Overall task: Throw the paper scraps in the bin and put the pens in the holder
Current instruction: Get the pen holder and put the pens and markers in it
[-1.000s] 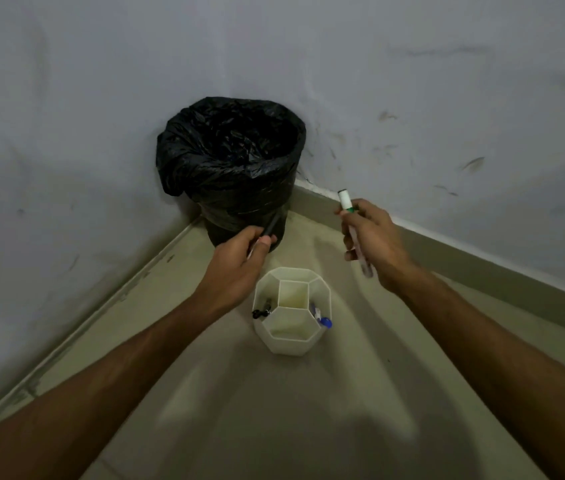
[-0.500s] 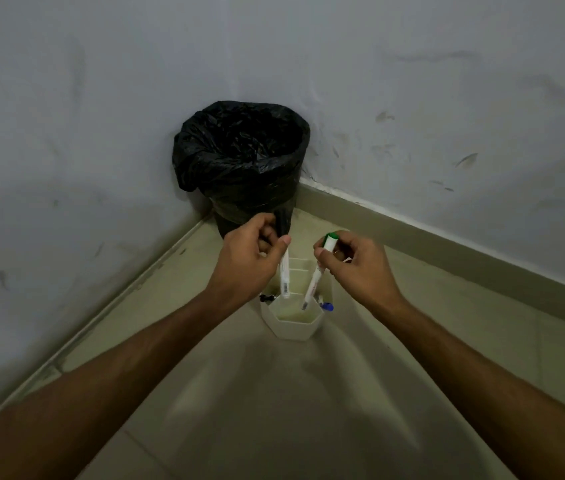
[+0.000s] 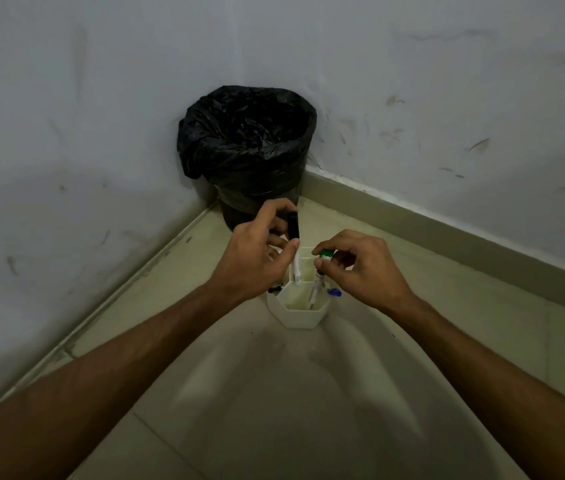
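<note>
White hexagonal pen holder [image 3: 303, 317] sits directly beneath both hands. Left hand [image 3: 257, 258] pinches a black-capped pen [image 3: 296, 268] upright over it; right hand [image 3: 360, 268] pinches a green-capped pen [image 3: 315, 292], lower end inside the holder. Black-lined bin [image 3: 246, 147] stands beyond the left hand.

Dim, bluish cast, soft shadow on floor [image 3: 309, 393], wide-angle bowing at edges

No words or numbers can be read here. The white pen [image 3: 297, 270] with the black cap has a small dark print near its lower end, but it is too blurry to read.
</note>
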Tool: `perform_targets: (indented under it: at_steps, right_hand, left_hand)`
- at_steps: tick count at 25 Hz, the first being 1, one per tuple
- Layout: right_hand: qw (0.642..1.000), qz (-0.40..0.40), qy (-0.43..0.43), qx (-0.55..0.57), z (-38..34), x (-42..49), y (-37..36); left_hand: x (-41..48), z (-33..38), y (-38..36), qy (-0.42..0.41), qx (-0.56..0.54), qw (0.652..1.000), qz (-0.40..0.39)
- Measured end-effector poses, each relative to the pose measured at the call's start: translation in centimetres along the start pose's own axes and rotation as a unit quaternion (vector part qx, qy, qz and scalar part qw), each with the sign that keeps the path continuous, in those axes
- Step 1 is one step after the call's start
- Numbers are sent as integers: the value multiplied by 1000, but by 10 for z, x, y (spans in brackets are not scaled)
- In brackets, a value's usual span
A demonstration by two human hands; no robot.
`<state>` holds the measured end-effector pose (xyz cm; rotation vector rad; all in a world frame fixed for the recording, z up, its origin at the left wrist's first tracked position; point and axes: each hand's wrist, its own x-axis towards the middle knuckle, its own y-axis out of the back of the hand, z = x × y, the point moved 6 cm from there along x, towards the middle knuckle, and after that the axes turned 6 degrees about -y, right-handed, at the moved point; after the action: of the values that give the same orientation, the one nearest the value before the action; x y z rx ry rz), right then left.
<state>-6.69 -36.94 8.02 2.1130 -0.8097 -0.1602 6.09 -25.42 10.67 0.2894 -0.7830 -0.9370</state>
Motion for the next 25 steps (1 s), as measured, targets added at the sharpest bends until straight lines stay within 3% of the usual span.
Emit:
perform_targets:
  at_steps: [4, 8, 13, 17, 19, 22, 25]
  right_hand:
    - [999, -26, 11, -23, 0, -3, -5]
    - [999, -43, -5, -18, 3, -6, -8]
    - [995, -95, -32, 11, 18, -11, -20]
    - [995, -58, -54, 65, 35, -12, -18]
    - [992, -88, -67, 66, 48, -9, -17]
    - [975, -212, -69, 15, 66, -5, -31]
    - [956, -290, -28, -27, 68, 0, -56]
  left_hand:
    - [-12, 10, -11, -70, -7, 994, -82]
    - [-23, -4, -31, -58, 55, 979, -186]
    - [-29, -24, -37, -4, 77, 976, -205]
    - [-36, -35, -40, -18, 81, 970, -227]
    - [-36, -38, -35, -6, 64, 977, -205]
    - [-27, -51, -11, 46, 49, 995, -76]
    - [-27, -74, 11, 115, 49, 992, 21]
